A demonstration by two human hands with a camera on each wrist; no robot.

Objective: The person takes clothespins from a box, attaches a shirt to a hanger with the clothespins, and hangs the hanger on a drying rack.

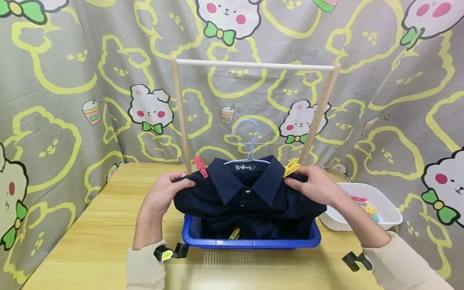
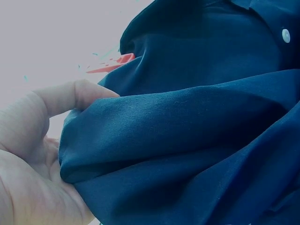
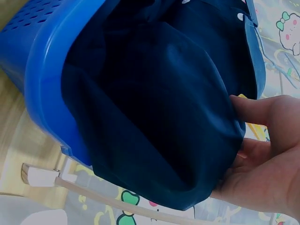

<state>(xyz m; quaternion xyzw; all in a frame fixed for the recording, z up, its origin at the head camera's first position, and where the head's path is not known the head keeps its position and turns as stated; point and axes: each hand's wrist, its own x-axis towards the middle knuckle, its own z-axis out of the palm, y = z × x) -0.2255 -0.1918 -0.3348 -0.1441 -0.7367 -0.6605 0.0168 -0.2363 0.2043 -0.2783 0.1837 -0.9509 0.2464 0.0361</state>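
A dark navy collared shirt (image 1: 203,197) is held up over a blue basket (image 1: 253,243), its lower part bunched inside. The left hand (image 1: 161,193) pinches the shoulder on the left, thumb in front. On the other shoulder, the right hand (image 1: 317,187) grips the cloth the same way. A light blue hanger (image 1: 251,147) sits in the collar with its hook upward, its ends hidden by the shirt. One red clothespin (image 1: 200,166) is clipped beside the collar on the left, and a yellow clothespin (image 1: 291,166) on the right.
Behind the basket stands a rack with wooden posts and a white rail (image 1: 253,65). A white tub (image 1: 340,223) at the right contains several colored clothespins. Another yellow clothespin (image 1: 235,233) shows inside the basket. A patterned curtain (image 1: 108,24) surrounds the wooden table (image 1: 94,245).
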